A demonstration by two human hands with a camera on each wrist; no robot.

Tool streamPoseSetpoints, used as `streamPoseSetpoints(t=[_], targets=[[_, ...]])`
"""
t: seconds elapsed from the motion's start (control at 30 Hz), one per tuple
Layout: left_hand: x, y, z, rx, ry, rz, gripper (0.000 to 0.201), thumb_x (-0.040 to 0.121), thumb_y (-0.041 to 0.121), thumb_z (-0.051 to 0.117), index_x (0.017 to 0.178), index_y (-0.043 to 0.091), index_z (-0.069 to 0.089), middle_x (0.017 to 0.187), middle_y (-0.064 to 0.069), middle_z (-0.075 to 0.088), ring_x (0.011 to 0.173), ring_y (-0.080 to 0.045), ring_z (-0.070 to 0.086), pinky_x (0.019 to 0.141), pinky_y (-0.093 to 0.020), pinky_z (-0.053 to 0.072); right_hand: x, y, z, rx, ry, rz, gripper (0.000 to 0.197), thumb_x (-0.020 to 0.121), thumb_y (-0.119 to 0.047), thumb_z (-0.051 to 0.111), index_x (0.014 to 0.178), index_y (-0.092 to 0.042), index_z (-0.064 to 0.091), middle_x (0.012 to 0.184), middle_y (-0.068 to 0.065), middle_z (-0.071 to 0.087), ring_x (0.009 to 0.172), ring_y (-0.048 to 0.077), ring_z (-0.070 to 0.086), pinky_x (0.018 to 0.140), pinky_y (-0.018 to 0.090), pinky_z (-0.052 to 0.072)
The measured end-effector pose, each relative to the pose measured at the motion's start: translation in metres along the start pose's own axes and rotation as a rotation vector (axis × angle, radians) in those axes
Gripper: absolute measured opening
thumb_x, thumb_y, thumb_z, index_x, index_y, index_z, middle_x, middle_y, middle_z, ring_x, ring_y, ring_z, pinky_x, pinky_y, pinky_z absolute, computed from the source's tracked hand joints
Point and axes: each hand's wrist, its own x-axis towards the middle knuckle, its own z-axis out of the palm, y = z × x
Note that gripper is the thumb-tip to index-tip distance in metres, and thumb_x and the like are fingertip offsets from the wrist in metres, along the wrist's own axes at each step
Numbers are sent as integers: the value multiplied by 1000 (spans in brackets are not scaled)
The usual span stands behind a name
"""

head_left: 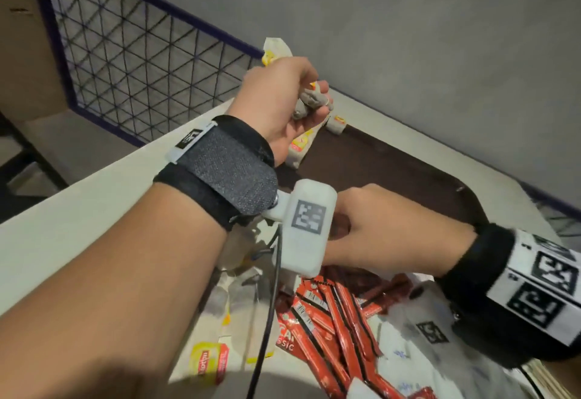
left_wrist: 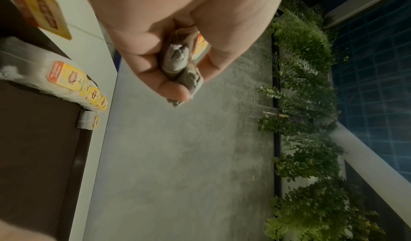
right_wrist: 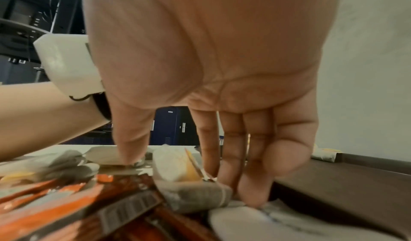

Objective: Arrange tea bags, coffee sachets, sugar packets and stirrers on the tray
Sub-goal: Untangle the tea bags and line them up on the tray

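Note:
My left hand (head_left: 301, 96) is raised above the far left corner of the dark brown tray (head_left: 393, 172) and grips a few grey tea bags (left_wrist: 180, 65) in its curled fingers. A row of yellow-tagged tea bags (head_left: 301, 147) lies along the tray's left edge, and one more tea bag (head_left: 337, 124) sits at the corner. My right hand (head_left: 377, 225) reaches down into the loose pile near the tray's near edge. Its fingers (right_wrist: 233, 157) point straight down beside a tea bag (right_wrist: 177, 165) and its thumb touches another. Red coffee sachets (head_left: 339, 329) and white sugar packets (head_left: 424, 351) lie below.
Loose tea bags (head_left: 239, 272) lie on the white table (head_left: 94, 210) left of the sachets. A wire mesh fence (head_left: 141, 62) and a grey wall stand behind the table. A yellow tea box (left_wrist: 40, 11) sits by the tray. Green plants (left_wrist: 307, 104) line the wall.

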Motion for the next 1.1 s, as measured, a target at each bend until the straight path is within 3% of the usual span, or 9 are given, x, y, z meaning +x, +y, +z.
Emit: streamPoseSetpoints(t=[0.1, 0.27, 0.4, 0.57, 0.73, 0.83, 0.9, 1.03, 1.1], targets=[[-3, -3, 2, 23, -3, -8, 13, 92, 5, 54, 98, -3, 62, 87, -13, 66, 51, -15, 61, 47, -20, 49, -1, -4, 7, -5, 84, 33, 40, 86, -60, 62, 70, -25, 56, 63, -3, 59, 57, 13, 57, 54, 37, 50], [-9, -6, 6, 94, -57, -13, 19, 95, 1, 47, 81, 7, 59, 94, -15, 72, 49, -12, 62, 43, -19, 46, -19, 9, -2, 243, 162, 54, 26, 95, -36, 65, 73, -22, 71, 65, -8, 70, 54, 5, 61, 54, 29, 51], [-12, -11, 9, 84, -85, -53, 16, 98, 4, 46, 100, 11, 60, 100, -15, 78, 64, -18, 72, 42, -17, 45, -37, 34, -20, 766, 308, 50, 19, 84, -35, 76, 80, -16, 78, 79, 7, 77, 69, 28, 62, 69, 42, 50], [-30, -17, 20, 231, -159, -36, 17, 94, 6, 56, 102, 12, 69, 76, -4, 72, 58, -14, 67, 41, -19, 41, -52, 53, -35, 1191, 499, 32, 22, 75, -25, 72, 81, -5, 78, 80, 13, 73, 63, 16, 58, 54, 27, 45], [-57, -23, 31, 441, -373, 80, 8, 84, 17, 77, 88, 24, 75, 65, 0, 62, 54, -12, 57, 44, -23, 39, -56, 59, -36, 1190, 627, 37, 6, 88, -9, 73, 91, -8, 78, 82, 24, 70, 64, 21, 56, 51, 28, 46], [-61, -28, 34, 573, -434, 154, 22, 68, 27, 92, 83, 29, 77, 62, 1, 63, 56, -13, 59, 52, -27, 46, -57, 65, -36, 1178, 703, 24, 17, 89, -5, 72, 99, -18, 77, 79, 29, 63, 61, 26, 57, 54, 34, 46], [-63, -32, 35, 593, -459, 171, 27, 63, 29, 92, 85, 28, 76, 66, 1, 69, 58, -13, 63, 52, -24, 48, -57, 64, -35, 1169, 739, -13, 14, 89, -5, 72, 93, -18, 77, 73, 24, 64, 60, 28, 57, 53, 35, 48], [-65, -40, 36, 605, -441, 248, 37, 60, 29, 93, 92, 26, 74, 77, -4, 74, 68, -19, 70, 62, -33, 55, -54, 58, -31, 1169, 801, -58, 4, 87, -10, 75, 84, -12, 77, 67, 7, 67, 55, 19, 59, 52, 25, 49], [-67, -41, 36, 588, -434, 282, 40, 59, 25, 98, 91, 23, 74, 74, -1, 73, 67, -15, 69, 61, -32, 56, -54, 55, -32, 1169, 793, -76, 4, 86, -14, 78, 83, -13, 78, 76, 9, 75, 68, 30, 68, 62, 36, 55]])
